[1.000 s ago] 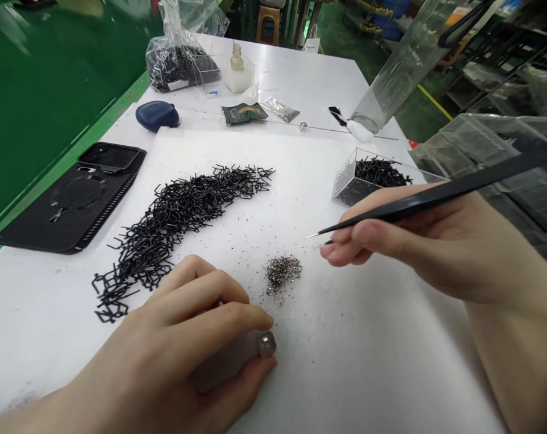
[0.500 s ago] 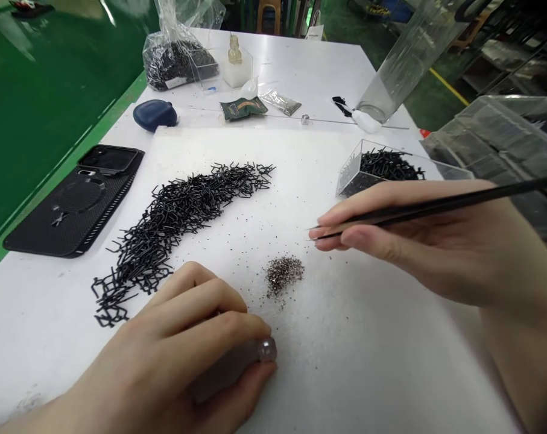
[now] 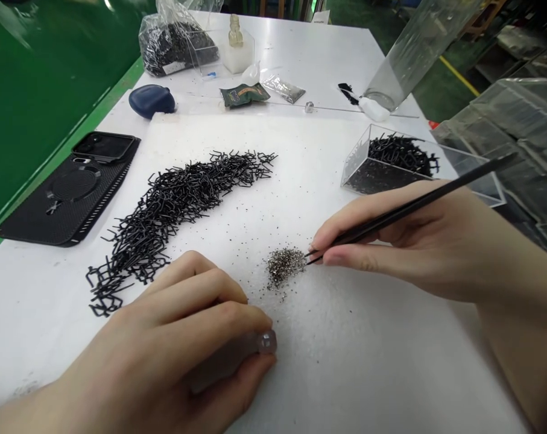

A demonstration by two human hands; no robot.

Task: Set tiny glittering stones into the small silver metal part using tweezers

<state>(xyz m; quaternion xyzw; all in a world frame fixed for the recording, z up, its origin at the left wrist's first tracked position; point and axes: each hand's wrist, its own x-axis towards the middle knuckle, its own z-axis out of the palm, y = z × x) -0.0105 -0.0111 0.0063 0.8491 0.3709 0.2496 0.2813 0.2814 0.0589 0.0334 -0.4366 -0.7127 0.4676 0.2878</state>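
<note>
My right hand point(image 3: 400, 247) is closed around black tweezers point(image 3: 377, 224). Their two tips, slightly apart, are at the right edge of a small pile of tiny shiny grains point(image 3: 283, 267) on the white work surface point(image 3: 368, 361). Pinched between thumb and fingers of my left hand point(image 3: 178, 343) is a small clear, rounded piece point(image 3: 267, 342); the rest of it is hidden by the hand. Beyond my left hand a long curved heap of bent black pieces point(image 3: 178, 205) lies spread out.
A clear box point(image 3: 382, 169) of black pieces stands beyond my right hand. At left lie a phone in a black case point(image 3: 74, 184) and a dark blue rounded object point(image 3: 152, 101). Farther back are a plastic bag point(image 3: 173, 48), a green packet point(image 3: 245, 95) and a tall clear cylinder point(image 3: 418, 54).
The tweezers have come down and left to the edge of the grain pile, with their back end swung upward. My left hand keeps its pinch; the view has shifted slightly.
</note>
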